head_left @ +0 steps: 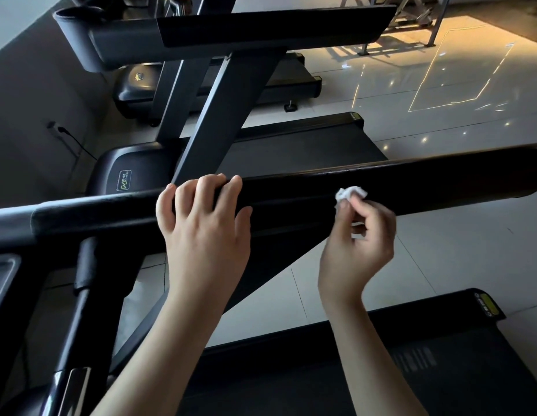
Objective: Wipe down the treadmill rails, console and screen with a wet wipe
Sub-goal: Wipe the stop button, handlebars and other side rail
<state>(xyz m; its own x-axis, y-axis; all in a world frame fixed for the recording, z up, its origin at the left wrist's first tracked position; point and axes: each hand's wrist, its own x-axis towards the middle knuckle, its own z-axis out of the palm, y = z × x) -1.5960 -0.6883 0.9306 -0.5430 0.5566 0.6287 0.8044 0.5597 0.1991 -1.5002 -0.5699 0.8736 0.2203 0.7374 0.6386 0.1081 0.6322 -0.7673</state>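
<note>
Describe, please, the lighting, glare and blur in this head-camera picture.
Head view: warm light glints off the tiled floor; the near rail is nearly black, detail lost; the right hand pinching the wipe looks slightly blurred; the left hand on the rail is sharper.

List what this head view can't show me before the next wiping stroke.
Head view only:
- Wipe: mostly balled up in the right hand; dampness can't be judged.
- Rail: right end cut off by the frame edge; stretch under the left hand covered.
- Dirt on rail: surface too dark to tell.
- Console, screen: cannot be picked out; a panel corner at the left edge is cut off.
</note>
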